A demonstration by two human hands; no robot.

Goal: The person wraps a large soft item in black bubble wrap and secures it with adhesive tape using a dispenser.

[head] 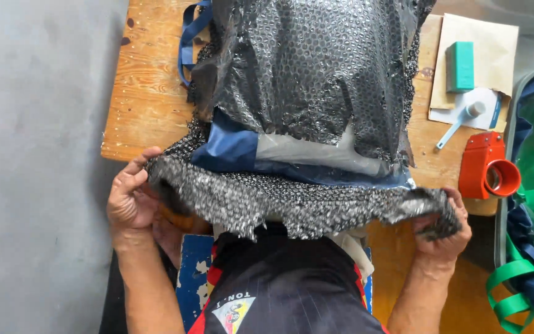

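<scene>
Both hands are gripping the near edge of a sheet of black bubble wrap [307, 80] that is covering a bundle on a wooden table [146, 93]. Left hand [132, 201] is closing its fingers and thumb around the left corner of the wrap's lower edge, with the material bunched inside the grasp. Right hand [443, 232] is pinching the right corner of the same edge, with a wad of wrap crumpled between thumb and fingers. Between the two hands, the edge is hanging in a loose band over the table's near side, just above the person's dark shirt [279, 291].

Under the wrap, a dark blue fabric item [230, 148] with a grey panel is showing through the opening. A blue strap [186, 37] is protruding from the bundle at the upper left and lying on the table.

To the right of the bundle, an orange tape dispenser [488, 167] is lying on the table. Beyond it, a teal block [460, 65] is resting on a tan envelope [483, 43], and a small blue-handled tool [458, 127] is lying on a white sheet just below. At the far right, green and blue straps [526, 278] are piled in a bin.
</scene>
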